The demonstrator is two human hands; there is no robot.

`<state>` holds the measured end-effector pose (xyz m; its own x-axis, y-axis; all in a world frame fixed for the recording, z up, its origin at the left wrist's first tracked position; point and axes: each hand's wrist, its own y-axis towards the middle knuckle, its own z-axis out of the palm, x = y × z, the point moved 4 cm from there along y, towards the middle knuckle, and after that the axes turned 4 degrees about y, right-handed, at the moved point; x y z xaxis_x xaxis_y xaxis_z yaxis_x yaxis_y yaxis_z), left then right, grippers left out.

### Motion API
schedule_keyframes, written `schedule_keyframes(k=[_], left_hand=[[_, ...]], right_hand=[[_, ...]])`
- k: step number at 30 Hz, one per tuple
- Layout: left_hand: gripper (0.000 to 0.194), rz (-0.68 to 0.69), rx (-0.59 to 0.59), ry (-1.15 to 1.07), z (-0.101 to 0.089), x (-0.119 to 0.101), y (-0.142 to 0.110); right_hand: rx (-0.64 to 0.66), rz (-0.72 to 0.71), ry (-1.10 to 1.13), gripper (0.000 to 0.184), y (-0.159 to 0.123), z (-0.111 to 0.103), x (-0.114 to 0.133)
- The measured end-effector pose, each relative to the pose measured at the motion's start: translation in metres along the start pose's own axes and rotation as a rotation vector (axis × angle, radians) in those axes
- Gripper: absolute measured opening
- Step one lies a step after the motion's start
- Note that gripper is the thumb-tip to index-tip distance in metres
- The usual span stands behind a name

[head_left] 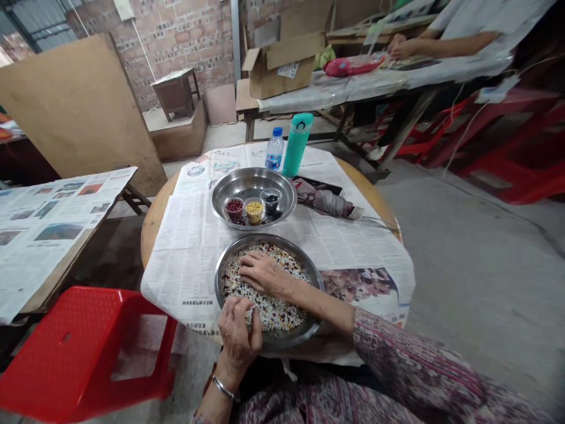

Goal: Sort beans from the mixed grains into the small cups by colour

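Observation:
A steel plate (269, 241) holds a mix of red, pale, yellow and dark beans (282, 315) and sits on newspaper near the round table's edge. My right hand (265, 274) lies flat on the beans with its fingers slightly apart. My left hand (236, 335) is curled at the near side of the mix, and its fingers hide whatever is under them. Behind it, a steel bowl (253, 176) holds several small cups: red beans (233, 209), yellow grains (254, 211) and dark beans (271, 203).
A folded umbrella (324, 200), a green flask (296, 144) and a water bottle (274, 150) stand beyond the bowl. A red plastic stool (88, 347) is at near left, beside a newspaper-covered table (48, 229). A co-worker's arm (441, 44) rests on a far table.

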<state>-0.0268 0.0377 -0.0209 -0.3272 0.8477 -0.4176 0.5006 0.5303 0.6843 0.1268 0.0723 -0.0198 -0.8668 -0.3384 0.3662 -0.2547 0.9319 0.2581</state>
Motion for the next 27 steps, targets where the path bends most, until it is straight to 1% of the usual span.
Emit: schedule_keyframes(k=[3,5,7,8,10,12,14,16,18,20,22,24,25,27], left_hand=[[0.02,0.016,-0.01,-0.009,-0.001,-0.001,0.003],[0.023,0.02,0.011,0.016,-0.002,-0.004,0.007],[0.026,0.0,0.092,0.09,-0.002,-0.006,0.012],[0.029,-0.015,0.155,0.142,-0.002,-0.007,0.014],[0.04,-0.035,0.294,0.254,-0.001,-0.007,0.016],[0.049,-0.03,0.392,0.33,-0.001,-0.004,0.013],[0.045,-0.007,0.435,0.35,0.0,0.001,0.007],[0.035,0.02,0.466,0.326,0.003,0.003,0.001],[0.029,0.046,0.529,0.275,0.01,0.0,-0.002],[0.027,0.066,0.612,0.207,0.018,-0.008,0.0],[0.025,0.076,0.68,0.15,0.027,-0.02,0.007],[0.018,0.077,0.697,0.141,0.036,-0.03,0.017],[0.014,0.118,0.698,0.146,0.04,-0.035,0.023],[0.016,0.233,0.712,0.181,0.049,-0.04,0.032]], right_hand=[[-0.032,0.134,-0.086,0.019,-0.021,-0.015,-0.017],[-0.045,0.195,-0.129,0.02,-0.041,-0.025,-0.019],[-0.031,0.234,-0.139,0.018,-0.061,-0.031,-0.014],[-0.016,0.248,-0.128,0.016,-0.07,-0.031,-0.01],[0.017,0.265,-0.08,0.016,-0.083,-0.027,0.002],[0.035,0.263,-0.002,0.015,-0.087,-0.018,0.012],[0.037,0.248,0.099,0.015,-0.084,-0.008,0.02],[0.02,0.237,0.194,0.022,-0.077,0.0,0.023],[-0.048,0.238,0.245,0.028,-0.071,0.0,0.023],[-0.164,0.247,0.248,0.035,-0.069,-0.006,0.02],[-0.28,0.272,0.216,0.042,-0.074,-0.015,0.015],[-0.353,0.322,0.161,0.045,-0.083,-0.021,0.009],[-0.378,0.352,0.135,0.044,-0.089,-0.023,0.005],[-0.422,0.405,0.1,0.042,-0.099,-0.023,0.0]])
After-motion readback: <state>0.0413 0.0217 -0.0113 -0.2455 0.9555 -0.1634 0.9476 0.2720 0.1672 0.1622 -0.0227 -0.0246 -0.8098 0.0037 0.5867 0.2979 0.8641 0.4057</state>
